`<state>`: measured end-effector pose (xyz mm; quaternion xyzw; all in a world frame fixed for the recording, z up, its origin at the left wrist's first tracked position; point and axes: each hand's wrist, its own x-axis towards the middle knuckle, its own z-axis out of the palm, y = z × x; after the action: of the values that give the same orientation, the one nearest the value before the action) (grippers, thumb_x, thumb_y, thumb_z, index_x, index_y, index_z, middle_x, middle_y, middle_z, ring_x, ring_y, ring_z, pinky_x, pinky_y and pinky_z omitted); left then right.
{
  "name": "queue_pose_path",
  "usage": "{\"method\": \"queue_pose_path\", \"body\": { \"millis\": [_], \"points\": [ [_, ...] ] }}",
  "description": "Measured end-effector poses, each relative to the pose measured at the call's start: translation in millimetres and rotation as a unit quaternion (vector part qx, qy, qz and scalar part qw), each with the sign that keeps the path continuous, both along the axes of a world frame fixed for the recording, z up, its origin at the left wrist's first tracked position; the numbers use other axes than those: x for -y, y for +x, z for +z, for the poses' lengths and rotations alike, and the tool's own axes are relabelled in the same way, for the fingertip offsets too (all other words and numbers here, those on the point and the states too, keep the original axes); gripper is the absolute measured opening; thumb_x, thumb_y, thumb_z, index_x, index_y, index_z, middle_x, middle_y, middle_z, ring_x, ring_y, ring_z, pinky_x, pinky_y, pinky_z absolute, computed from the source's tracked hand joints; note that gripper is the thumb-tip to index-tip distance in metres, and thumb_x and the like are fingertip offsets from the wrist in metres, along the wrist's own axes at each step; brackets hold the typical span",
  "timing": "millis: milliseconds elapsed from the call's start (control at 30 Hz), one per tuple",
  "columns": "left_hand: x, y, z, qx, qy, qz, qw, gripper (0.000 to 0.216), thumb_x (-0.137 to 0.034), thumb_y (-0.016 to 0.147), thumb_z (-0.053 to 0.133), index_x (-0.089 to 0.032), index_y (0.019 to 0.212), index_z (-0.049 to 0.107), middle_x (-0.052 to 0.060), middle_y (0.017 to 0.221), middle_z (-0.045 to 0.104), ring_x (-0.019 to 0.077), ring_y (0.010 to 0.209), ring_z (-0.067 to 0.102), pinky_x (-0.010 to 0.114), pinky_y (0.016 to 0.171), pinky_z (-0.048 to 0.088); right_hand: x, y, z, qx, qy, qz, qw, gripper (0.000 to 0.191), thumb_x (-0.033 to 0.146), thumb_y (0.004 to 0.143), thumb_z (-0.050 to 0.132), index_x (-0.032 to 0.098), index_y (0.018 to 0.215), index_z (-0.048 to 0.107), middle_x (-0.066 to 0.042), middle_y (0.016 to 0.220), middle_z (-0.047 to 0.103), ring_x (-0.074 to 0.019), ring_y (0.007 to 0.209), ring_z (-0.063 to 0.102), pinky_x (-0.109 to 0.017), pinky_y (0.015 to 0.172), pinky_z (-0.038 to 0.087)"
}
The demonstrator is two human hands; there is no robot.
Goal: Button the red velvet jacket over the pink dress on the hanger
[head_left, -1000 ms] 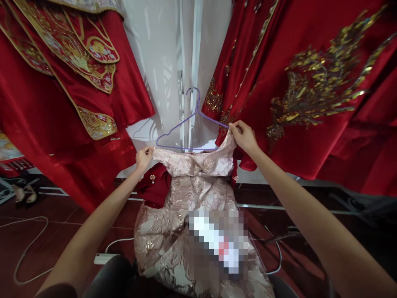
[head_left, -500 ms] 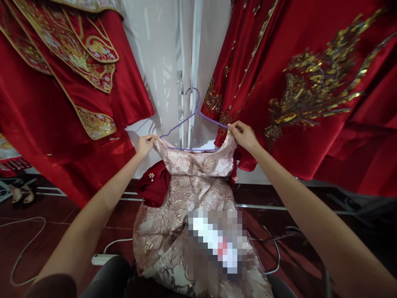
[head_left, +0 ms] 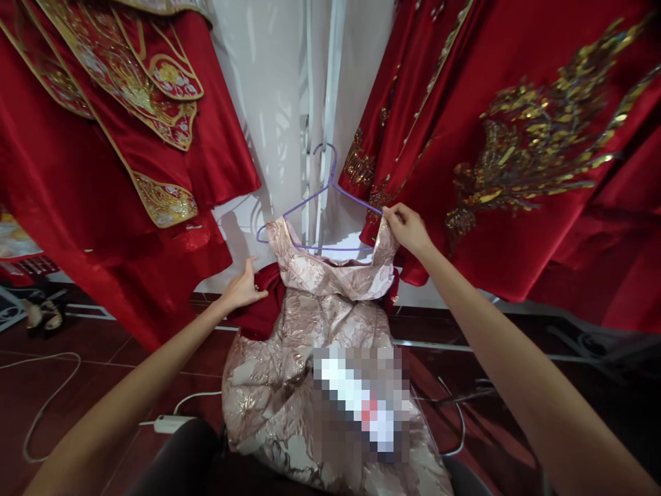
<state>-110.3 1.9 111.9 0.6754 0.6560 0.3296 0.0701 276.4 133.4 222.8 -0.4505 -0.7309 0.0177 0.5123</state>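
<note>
A pale pink brocade dress (head_left: 320, 324) with gold pattern hangs on a thin purple wire hanger (head_left: 320, 200) in front of me. Its left shoulder strap sits over the hanger's left end. My right hand (head_left: 405, 227) is closed, pinching the dress's right shoulder strap against the hanger's right arm. My left hand (head_left: 242, 289) is lower, fingers stretched out, touching the dark red sleeve (head_left: 261, 310) at the dress's left side. A blurred patch covers the lower middle of the dress.
Red robes with gold embroidery hang on the left (head_left: 103, 138) and right (head_left: 516, 151). A white rack post (head_left: 323, 103) stands behind the hanger. A white power strip (head_left: 168, 424) and cables lie on the dark red floor.
My left hand let go of the left shoulder strap, which now rests on the hanger, and dropped down to the dark red sleeve. My right hand kept its pinch.
</note>
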Motion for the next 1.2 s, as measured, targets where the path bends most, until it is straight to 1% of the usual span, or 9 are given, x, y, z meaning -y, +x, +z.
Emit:
{"method": "queue_pose_path", "body": {
  "millis": [100,200,400,500,667,767,1000,1100,1200],
  "points": [
    [11,-18,-2.5,-0.017,-0.067,-0.069,0.995,0.037,-0.043,0.072,0.054,-0.018,0.098,0.063,0.003,0.082,0.067,0.0194,0.073,0.062,0.027,0.068,0.047,-1,1,0.4,-0.003,-0.002,-0.004,1.000,0.042,0.060,0.080,0.043,0.021,0.067,0.051,-0.002,0.066,0.057,-0.0164,0.062,0.051,-0.028,0.059,0.037],
    [5,-28,4.4,0.006,-0.067,-0.099,0.993,0.032,-0.039,0.076,0.045,-0.018,0.087,0.067,0.002,0.078,0.069,0.0189,0.069,0.062,0.026,0.064,0.047,2,0,1.3,-0.002,-0.009,-0.003,1.000,0.041,0.059,0.080,0.043,0.021,0.067,0.051,-0.002,0.067,0.058,-0.0164,0.064,0.051,-0.028,0.061,0.037],
    [-34,-31,17.6,0.023,0.045,0.050,0.997,0.028,-0.040,0.078,0.047,-0.020,0.090,0.064,0.006,0.085,0.068,0.0195,0.077,0.061,0.027,0.072,0.045,8,-1,2.5,0.004,-0.023,-0.004,1.000,0.040,0.058,0.081,0.042,0.021,0.070,0.050,-0.002,0.068,0.057,-0.0169,0.065,0.051,-0.028,0.062,0.038],
    [-59,-32,48.0,0.055,0.089,0.117,0.988,0.027,-0.039,0.079,0.048,-0.018,0.086,0.064,0.007,0.082,0.067,0.0184,0.074,0.059,0.026,0.069,0.044,11,-2,4.6,0.009,-0.028,0.006,1.000,0.038,0.056,0.082,0.042,0.021,0.069,0.049,-0.001,0.067,0.056,-0.0156,0.063,0.050,-0.027,0.061,0.037],
    [-84,-7,123.6,0.071,0.197,0.166,0.964,0.023,-0.036,0.081,0.050,-0.016,0.081,0.062,0.005,0.079,0.064,0.0169,0.073,0.057,0.025,0.070,0.041,32,-9,9.9,0.022,-0.045,-0.015,0.999,0.035,0.052,0.082,0.045,0.022,0.065,0.042,0.001,0.061,0.051,-0.0138,0.058,0.045,-0.025,0.058,0.034],
    [-76,26,151.1,0.066,0.261,0.134,0.954,0.021,-0.035,0.081,0.052,-0.016,0.080,0.059,0.004,0.078,0.062,0.0157,0.073,0.056,0.025,0.073,0.041,57,-22,10.0,0.025,-0.038,-0.061,0.997,0.034,0.051,0.083,0.043,0.022,0.066,0.040,0.001,0.059,0.050,-0.0142,0.054,0.044,-0.026,0.057,0.032],
    [-45,82,171.3,0.075,0.332,0.025,0.940,0.025,-0.040,0.088,0.043,-0.018,0.087,0.054,0.001,0.079,0.058,0.0137,0.075,0.055,0.024,0.074,0.041,95,-57,0.0,0.034,-0.010,-0.088,0.995,0.035,0.053,0.087,0.032,0.024,0.069,0.041,-0.001,0.060,0.053,-0.0177,0.054,0.048,-0.028,0.057,0.032],
    [-41,100,178.5,0.065,0.323,-0.022,0.944,0.023,-0.038,0.088,0.044,-0.018,0.088,0.055,0.002,0.082,0.059,0.0136,0.078,0.056,0.024,0.075,0.041,93,-58,-2.6,0.038,-0.012,-0.062,0.997,0.035,0.053,0.087,0.034,0.024,0.069,0.043,-0.001,0.061,0.054,-0.0164,0.054,0.048,-0.027,0.056,0.032],
    [-36,112,173.9,0.028,0.266,-0.087,0.960,0.019,-0.035,0.084,0.052,-0.017,0.089,0.057,0.003,0.082,0.061,0.0147,0.077,0.057,0.025,0.073,0.042,79,-43,4.7,0.038,-0.019,-0.052,0.998,0.043,0.060,0.082,0.039,0.022,0.063,0.046,-0.001,0.056,0.054,-0.0149,0.053,0.048,-0.026,0.054,0.034]
  ]
}}
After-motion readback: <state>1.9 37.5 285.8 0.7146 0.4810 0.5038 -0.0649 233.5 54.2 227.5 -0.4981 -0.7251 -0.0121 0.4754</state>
